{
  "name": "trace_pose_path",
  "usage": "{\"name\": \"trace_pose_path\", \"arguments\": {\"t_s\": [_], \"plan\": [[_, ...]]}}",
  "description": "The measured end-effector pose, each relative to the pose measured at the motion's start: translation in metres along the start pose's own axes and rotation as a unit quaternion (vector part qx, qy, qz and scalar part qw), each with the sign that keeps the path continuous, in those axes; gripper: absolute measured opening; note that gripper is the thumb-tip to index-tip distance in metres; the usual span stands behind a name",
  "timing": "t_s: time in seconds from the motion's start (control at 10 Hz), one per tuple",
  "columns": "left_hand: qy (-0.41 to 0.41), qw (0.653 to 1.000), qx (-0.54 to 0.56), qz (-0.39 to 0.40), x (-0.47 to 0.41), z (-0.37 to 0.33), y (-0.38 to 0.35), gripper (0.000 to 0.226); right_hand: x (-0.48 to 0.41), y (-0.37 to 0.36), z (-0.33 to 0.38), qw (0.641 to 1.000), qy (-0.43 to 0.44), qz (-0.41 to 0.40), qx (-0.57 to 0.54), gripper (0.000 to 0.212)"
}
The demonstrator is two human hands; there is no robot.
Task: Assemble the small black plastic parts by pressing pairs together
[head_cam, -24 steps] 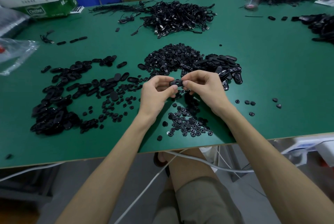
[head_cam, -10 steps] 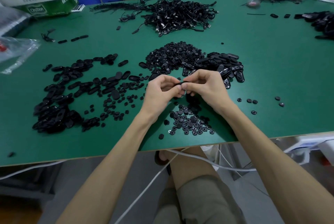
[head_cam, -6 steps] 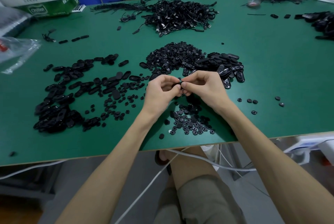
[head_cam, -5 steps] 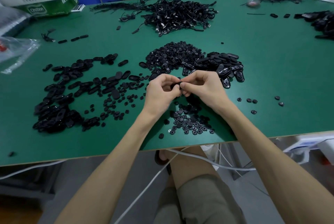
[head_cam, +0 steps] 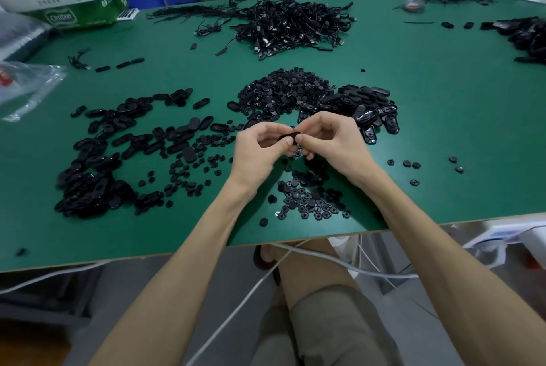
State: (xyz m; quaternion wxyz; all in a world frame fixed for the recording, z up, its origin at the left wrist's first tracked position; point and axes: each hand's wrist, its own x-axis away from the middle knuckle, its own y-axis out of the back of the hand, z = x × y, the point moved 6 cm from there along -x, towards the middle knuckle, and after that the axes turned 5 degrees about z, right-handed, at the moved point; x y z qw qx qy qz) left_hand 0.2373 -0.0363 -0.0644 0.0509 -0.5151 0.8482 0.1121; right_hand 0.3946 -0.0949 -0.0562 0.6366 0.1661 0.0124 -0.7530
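A: Head view, the hands?
B: Left hand (head_cam: 260,150) and right hand (head_cam: 331,141) both pinched one black part (head_cam: 291,136) at the fingertips, just above the bench (head_cam: 443,129), in front of the round-piece heap (head_cam: 283,91).
A: Pair seated?
B: Couldn't tell, fingers covered the joint.
A: Risks?
B: Uneven thumb pressure could have cocked the halves, so they'd jam or spring apart. A slip would likely have dropped it among the loose round pieces (head_cam: 310,200) below, lost among lookalikes. Oval shells (head_cam: 366,103) lay near the right hand.
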Motion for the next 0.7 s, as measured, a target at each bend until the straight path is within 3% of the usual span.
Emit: {"name": "trace_pose_path", "arguments": {"t_s": [0.2,0.3,0.4,0.5,0.6,0.7], "plan": [[0.007,1.000,0.013,-0.007,0.001,0.002,0.000,0.017,0.001,-0.002,0.003,1.000,0.006,0.015,0.024,0.014],[-0.001,1.000,0.015,-0.004,0.000,0.001,-0.001,0.018,0.002,0.002,0.006,0.999,0.014,-0.024,0.047,0.015],[-0.006,1.000,0.012,-0.023,-0.001,0.001,0.001,0.017,0.006,0.023,0.003,0.984,-0.006,-0.164,0.066,0.019],[0.008,0.999,0.008,-0.033,-0.002,0.004,0.004,0.018,0.012,0.044,-0.007,0.953,-0.062,-0.295,0.031,0.037],[0.008,1.000,-0.002,-0.021,-0.001,0.005,0.003,0.018,0.013,0.043,-0.006,0.950,-0.077,-0.300,0.030,0.062],[0.007,1.000,-0.006,-0.023,-0.004,0.005,0.001,0.018,0.012,0.042,-0.005,0.949,-0.074,-0.303,0.044,0.059]]}}
